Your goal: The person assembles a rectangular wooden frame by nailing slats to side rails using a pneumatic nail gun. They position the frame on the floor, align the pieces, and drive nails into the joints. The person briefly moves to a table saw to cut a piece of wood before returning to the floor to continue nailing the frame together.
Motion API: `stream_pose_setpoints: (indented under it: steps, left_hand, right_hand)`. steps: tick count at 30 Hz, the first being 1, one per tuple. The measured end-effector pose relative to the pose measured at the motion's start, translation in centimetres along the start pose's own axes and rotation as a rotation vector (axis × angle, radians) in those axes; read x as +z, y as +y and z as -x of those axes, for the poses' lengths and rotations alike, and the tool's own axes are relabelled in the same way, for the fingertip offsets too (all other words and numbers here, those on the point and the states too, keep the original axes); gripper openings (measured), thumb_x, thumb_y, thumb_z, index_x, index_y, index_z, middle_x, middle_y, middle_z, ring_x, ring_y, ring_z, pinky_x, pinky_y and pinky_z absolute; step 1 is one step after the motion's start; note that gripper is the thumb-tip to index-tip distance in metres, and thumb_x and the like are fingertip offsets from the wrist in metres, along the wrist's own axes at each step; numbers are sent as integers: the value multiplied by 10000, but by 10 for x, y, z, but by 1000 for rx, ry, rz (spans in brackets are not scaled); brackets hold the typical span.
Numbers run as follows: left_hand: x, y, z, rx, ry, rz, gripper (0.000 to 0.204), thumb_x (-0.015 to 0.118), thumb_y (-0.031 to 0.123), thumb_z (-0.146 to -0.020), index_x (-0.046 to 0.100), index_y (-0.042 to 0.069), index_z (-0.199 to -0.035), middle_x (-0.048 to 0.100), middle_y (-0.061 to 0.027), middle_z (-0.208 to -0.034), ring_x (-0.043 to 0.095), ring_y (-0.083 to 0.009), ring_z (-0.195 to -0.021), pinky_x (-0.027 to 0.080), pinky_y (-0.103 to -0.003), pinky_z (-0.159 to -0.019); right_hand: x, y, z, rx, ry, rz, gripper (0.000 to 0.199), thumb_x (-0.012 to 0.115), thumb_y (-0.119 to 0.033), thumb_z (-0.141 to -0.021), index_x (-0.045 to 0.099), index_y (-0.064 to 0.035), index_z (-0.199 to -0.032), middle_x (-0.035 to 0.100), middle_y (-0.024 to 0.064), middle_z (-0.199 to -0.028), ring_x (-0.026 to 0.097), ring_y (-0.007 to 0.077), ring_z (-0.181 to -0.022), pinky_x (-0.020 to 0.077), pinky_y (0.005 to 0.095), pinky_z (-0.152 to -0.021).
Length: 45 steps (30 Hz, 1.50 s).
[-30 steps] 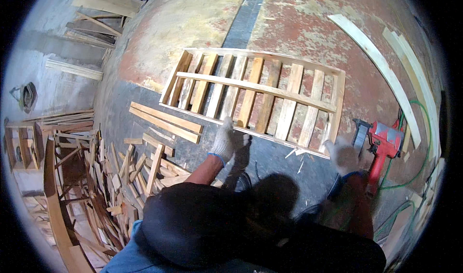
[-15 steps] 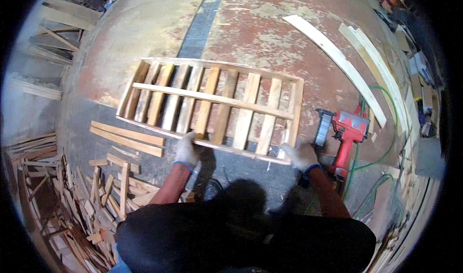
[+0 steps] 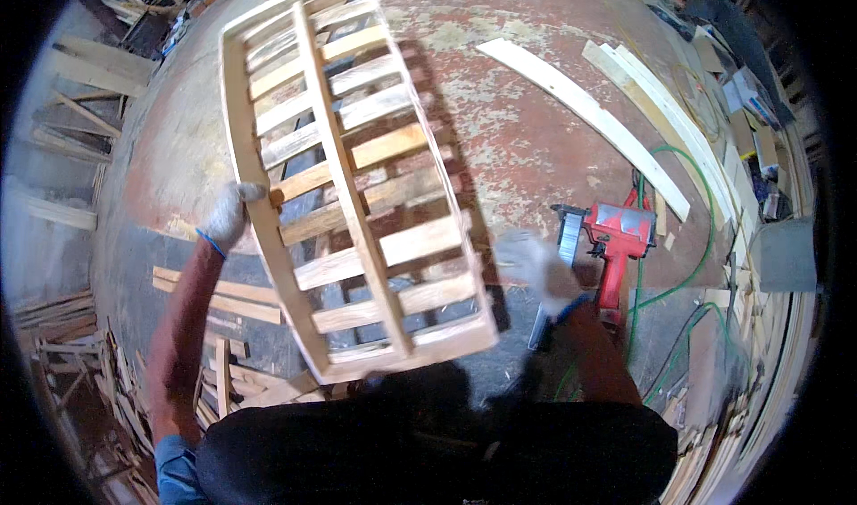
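Note:
A slatted wooden frame [image 3: 342, 161], like a small pallet or crate panel, is tilted and held off the floor. It has a border of boards, several cross slats and one long strip down its middle. My left hand [image 3: 234, 212], in a white glove with a blue cuff, is closed around its left long side. Just past the frame's right edge, my gloved right hand [image 3: 542, 271] is apart from the wood; it is blurred, with its fingers stretched out. Right beside that hand, a red nail gun [image 3: 618, 237] with a grey magazine rests on the floor.
Long pale boards [image 3: 580, 103] lie on the floor at the right. A green air hose [image 3: 705, 250] curls beside the nail gun. Two thin strips [image 3: 219, 295] lie at the left, near a heap of scrap wood [image 3: 237, 375]. More timber [image 3: 58, 210] lines the left side.
The frame has swung from lying crosswise to pointing away from me, and is raised and tilted. My right hand has let go of it; my left has moved left and up with it.

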<state>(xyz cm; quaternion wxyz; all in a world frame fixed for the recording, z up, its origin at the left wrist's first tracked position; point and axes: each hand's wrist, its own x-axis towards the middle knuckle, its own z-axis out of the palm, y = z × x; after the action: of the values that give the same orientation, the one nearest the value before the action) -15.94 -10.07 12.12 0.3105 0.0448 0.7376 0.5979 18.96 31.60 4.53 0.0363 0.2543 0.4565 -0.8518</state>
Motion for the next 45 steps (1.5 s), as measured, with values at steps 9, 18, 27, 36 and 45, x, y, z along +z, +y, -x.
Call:
stream_pose_setpoints:
  steps: [9, 18, 27, 36, 45]
  left_hand:
    - [27, 112, -114, 481, -147, -1110, 394, 675, 333, -922, 731, -39, -1040, 761, -158, -889, 713, -231, -784, 561, -396, -735]
    - [135, 47, -104, 570, 47, -1044, 382, 630, 274, -1004, 672, 48, -1309, 731, -208, -1173, 702, -373, -1093, 537, -407, -988]
    - [179, -91, 30, 421, -146, -1306, 539, 686, 286, -933, 559, 92, -1420, 660, -180, -1233, 600, -379, -1194, 467, -453, -1053]
    - [158, -17, 34, 70, -387, -1145, 310, 680, 342, -943, 776, 143, -1161, 776, -142, -978, 758, -320, -905, 595, -423, -847]
    - [242, -57, -15, 734, -133, -1210, 463, 716, 266, -907, 608, 71, -1313, 634, -156, -1272, 586, -344, -1183, 458, -459, -1046]
  right_hand:
    - [119, 81, 15, 211, -415, -279, 352, 529, -295, -1054, 629, -47, -1282, 665, 92, -1201, 656, 247, -1095, 554, 371, -926]
    - [37, -11, 13, -277, 78, 750, 240, 620, -113, -970, 703, -35, -1182, 749, 114, -1060, 719, 247, -1005, 561, 373, -921]
    - [-55, -6, -63, -504, 560, 1198, 434, 695, -340, -887, 638, -43, -1197, 714, 265, -1077, 688, 440, -1037, 540, 471, -885]
    - [-6, 38, 0, -382, 338, 1073, 455, 704, -306, -893, 622, -40, -1253, 720, 234, -1054, 716, 402, -993, 565, 442, -862]
    - [-20, 34, 78, -253, 432, 982, 352, 701, -143, -936, 643, 5, -1249, 712, 146, -1155, 694, 261, -1037, 549, 376, -915]
